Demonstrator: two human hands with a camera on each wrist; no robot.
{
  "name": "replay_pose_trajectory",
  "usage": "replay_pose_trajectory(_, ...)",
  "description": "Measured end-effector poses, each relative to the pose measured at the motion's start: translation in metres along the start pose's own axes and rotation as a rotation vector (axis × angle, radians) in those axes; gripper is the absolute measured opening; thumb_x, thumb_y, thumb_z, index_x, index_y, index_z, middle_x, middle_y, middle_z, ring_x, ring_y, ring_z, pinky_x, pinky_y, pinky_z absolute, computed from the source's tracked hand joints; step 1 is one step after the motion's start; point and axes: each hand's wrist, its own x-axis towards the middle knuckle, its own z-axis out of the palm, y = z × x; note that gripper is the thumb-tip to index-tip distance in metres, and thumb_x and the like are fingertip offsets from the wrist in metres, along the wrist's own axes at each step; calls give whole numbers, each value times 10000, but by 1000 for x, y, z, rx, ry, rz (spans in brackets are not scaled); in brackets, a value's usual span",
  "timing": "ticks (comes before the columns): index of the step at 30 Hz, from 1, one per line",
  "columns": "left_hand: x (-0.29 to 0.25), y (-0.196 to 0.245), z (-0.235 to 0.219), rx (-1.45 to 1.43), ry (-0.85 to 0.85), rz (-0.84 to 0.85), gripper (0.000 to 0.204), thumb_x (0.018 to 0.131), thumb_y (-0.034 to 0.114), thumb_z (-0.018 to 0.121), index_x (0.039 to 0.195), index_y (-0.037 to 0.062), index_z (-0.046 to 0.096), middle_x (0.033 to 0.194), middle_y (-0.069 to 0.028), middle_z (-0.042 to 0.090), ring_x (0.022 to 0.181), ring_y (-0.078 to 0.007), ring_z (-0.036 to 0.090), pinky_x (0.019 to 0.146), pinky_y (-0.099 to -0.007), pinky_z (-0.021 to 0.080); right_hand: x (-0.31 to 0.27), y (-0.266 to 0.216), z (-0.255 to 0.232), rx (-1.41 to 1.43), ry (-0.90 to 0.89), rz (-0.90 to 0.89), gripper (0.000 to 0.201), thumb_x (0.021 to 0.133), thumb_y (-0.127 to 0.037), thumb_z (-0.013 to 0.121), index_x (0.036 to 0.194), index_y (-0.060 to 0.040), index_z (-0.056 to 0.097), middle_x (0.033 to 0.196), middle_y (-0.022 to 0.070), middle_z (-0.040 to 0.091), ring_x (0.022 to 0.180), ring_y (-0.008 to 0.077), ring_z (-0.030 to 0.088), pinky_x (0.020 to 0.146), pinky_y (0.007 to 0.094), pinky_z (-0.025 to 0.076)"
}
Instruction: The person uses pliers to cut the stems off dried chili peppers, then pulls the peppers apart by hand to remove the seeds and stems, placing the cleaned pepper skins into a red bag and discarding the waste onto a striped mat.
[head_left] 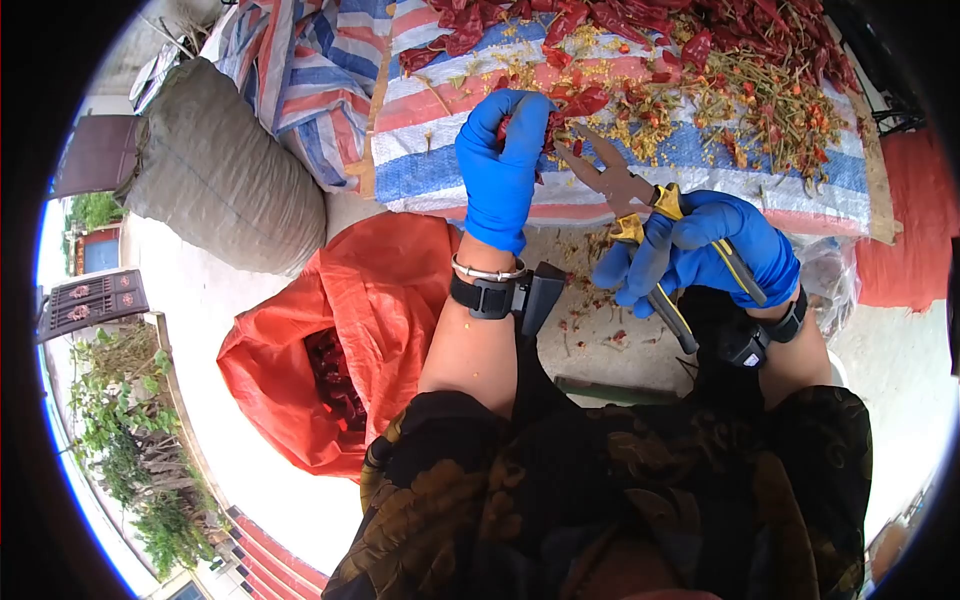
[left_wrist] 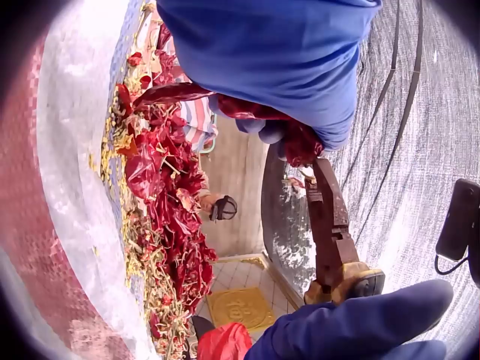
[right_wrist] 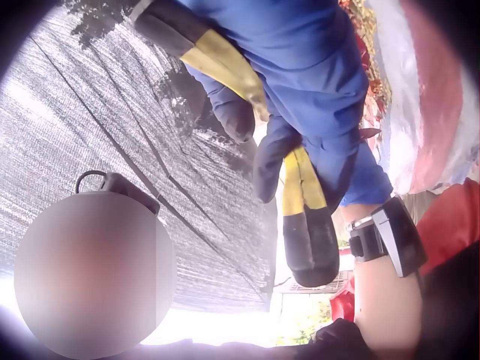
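Observation:
My left hand (head_left: 503, 150), in a blue glove, pinches dried red chilies (left_wrist: 302, 142) over the near edge of the striped sheet. Folded fingers hide part of them. In my gloved right hand (head_left: 735, 245) is a pair of pliers (head_left: 630, 190) with yellow and black handles. The fingers wrap round the handles, which stand spread in the right wrist view. The plier jaws are parted in the head view and point at the left hand. Seen from the left wrist, their rusty tips are right at the end of a chili.
Dried chilies (left_wrist: 172, 232) lie heaped on the striped sheet (head_left: 420, 175), with loose stems (head_left: 790, 100) and yellow seeds around them. A red sack (head_left: 390, 270) holding chilies stands open at left, near a full pale sack (head_left: 225, 170). Scraps litter the floor below my hands.

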Motion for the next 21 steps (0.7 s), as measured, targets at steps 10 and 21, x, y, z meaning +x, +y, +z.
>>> replay_pose_trajectory(10,-2,2,2,16,6,-3,128,817,168,560,786,52,605,668,6,555,442,-41,445,382,-176,330,-1,2,7,78,24,21,431,803,-239,446,837,167,586,936,341,547,831,406,586,743,465,489)
replay_pose_trajectory(21,-2,5,6,-28,31,-46,188,796,230,620,771,47,588,636,7,546,462,-45,456,376,-189,355,2,7,8,60,134,5,413,832,-297,483,716,82,598,844,261,579,715,344,603,619,408,504)
